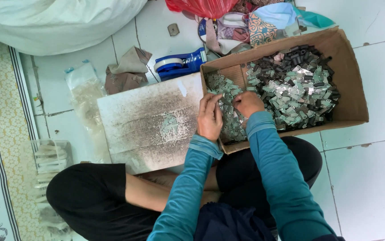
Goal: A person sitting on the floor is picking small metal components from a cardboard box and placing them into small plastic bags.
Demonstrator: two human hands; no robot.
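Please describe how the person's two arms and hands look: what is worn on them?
Both arms wear long teal-blue sleeves with ribbed cuffs ending at the wrists. The left hand and right hand are bare, with no gloves; no rings or watch can be made out.

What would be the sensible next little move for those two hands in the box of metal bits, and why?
Probably lift a few metal clips out onto the grey board: the left hand and right hand are already dug into the pile in the cardboard box, and a small cluster lies there.

A blue tape dispenser (180, 64), a red plastic bag (200, 7), a white sack (54, 22) and patterned cloth (260, 29) lie on the tiled floor (371, 178).
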